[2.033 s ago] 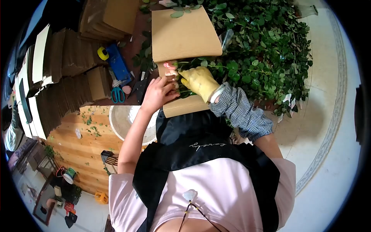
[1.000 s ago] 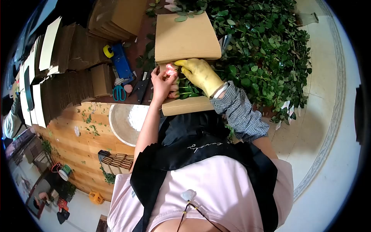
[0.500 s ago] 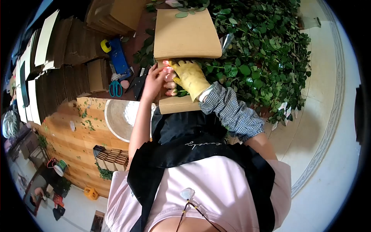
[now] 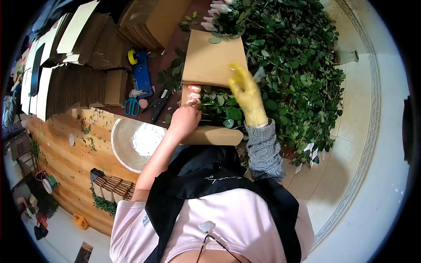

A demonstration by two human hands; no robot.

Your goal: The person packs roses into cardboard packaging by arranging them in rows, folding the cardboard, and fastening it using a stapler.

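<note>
Several pink-and-cream rose heads (image 4: 194,89) lie in a row on a brown cardboard wrap (image 4: 212,61), their leafy stems pointing right. The wrap's upper part lies beyond the flowers, and a lower roll (image 4: 215,135) is nearest my body. My bare left hand (image 4: 186,119) has its fingers curled together over the nearest rose heads; its palm side is hidden. My right hand (image 4: 245,90), in a yellow glove with a checked sleeve, hovers over the wrap's right edge and the stems. Motion smears its fingers, and nothing can be made out in them.
A large heap of leafy rose stems (image 4: 298,74) fills the right side. On the left are teal scissors (image 4: 131,106), a blue tape dispenser (image 4: 142,74) and stacked cardboard (image 4: 74,87). A round bin (image 4: 117,142) with white scraps stands below the table edge.
My right hand has lifted off the roses and moved right. My left hand has shifted from beside the flower heads to over the nearer ones. The camera view has also shifted.
</note>
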